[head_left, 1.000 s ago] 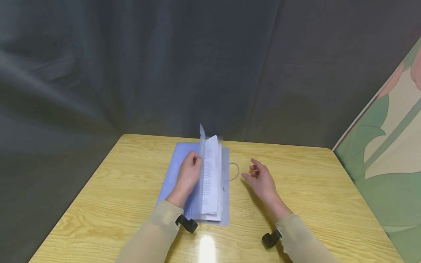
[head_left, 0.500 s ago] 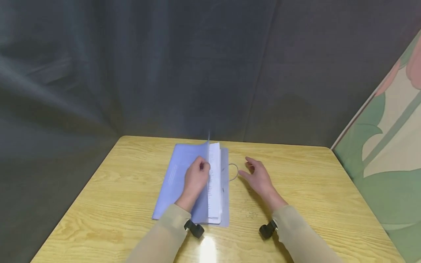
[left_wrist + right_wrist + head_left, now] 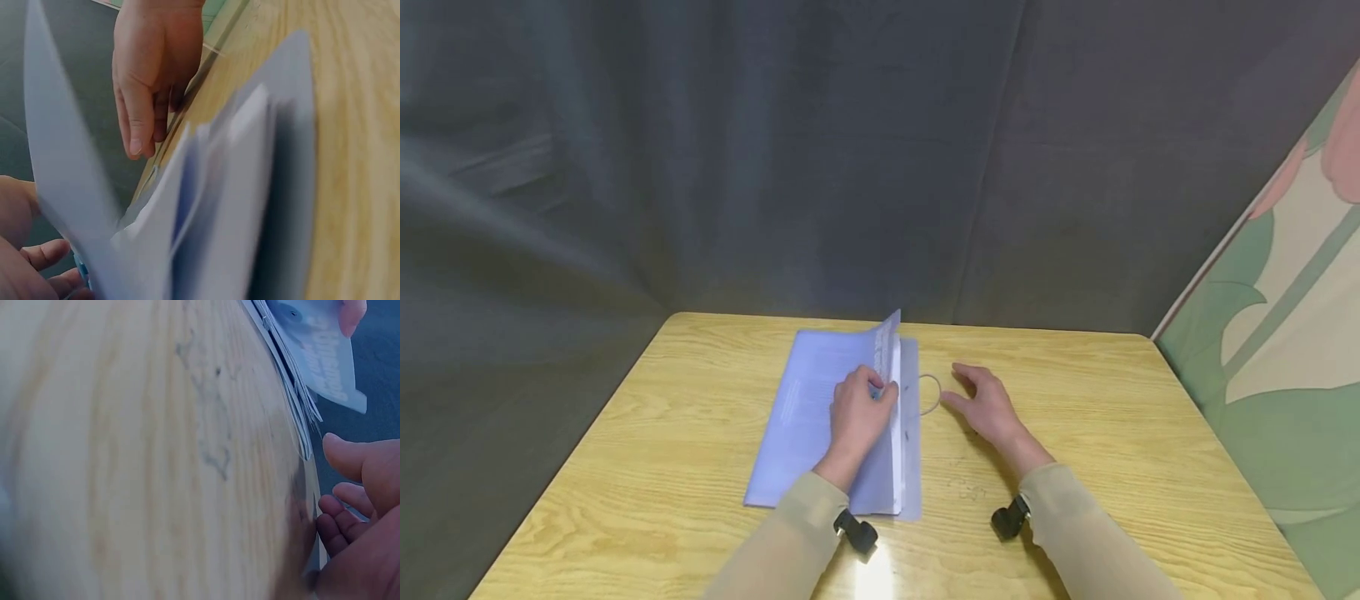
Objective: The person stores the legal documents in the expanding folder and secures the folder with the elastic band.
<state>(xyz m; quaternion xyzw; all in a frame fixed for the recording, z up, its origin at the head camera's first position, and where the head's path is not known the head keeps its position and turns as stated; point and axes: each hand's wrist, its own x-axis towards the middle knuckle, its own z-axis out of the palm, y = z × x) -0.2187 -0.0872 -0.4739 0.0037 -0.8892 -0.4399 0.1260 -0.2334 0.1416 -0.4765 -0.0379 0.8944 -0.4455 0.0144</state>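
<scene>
A translucent blue-violet plastic document folder (image 3: 808, 408) lies on the table with its front cover slanting over white papers (image 3: 897, 446). My left hand (image 3: 861, 417) pinches the cover's free edge, which stands raised at the far corner. A small blue-green piece (image 3: 82, 270) shows beside the left fingers in the left wrist view. From the folder's right side a thin loop of cord (image 3: 938, 392) sticks out. Right by that loop is my right hand (image 3: 991, 408), fingers loosely bent and holding nothing. In the left wrist view, several paper edges (image 3: 240, 181) fan out under the cover.
The wooden table (image 3: 647, 442) has small dark marks (image 3: 966, 487) right of the folder. A dark curtain (image 3: 820, 167) hangs behind and to the left. At the right stands a panel with a flower pattern (image 3: 1292, 350).
My left hand has moved right with the cover's edge, bringing the cover down over the papers and hiding most of them. My right hand has shifted slightly left, closer to the cord loop.
</scene>
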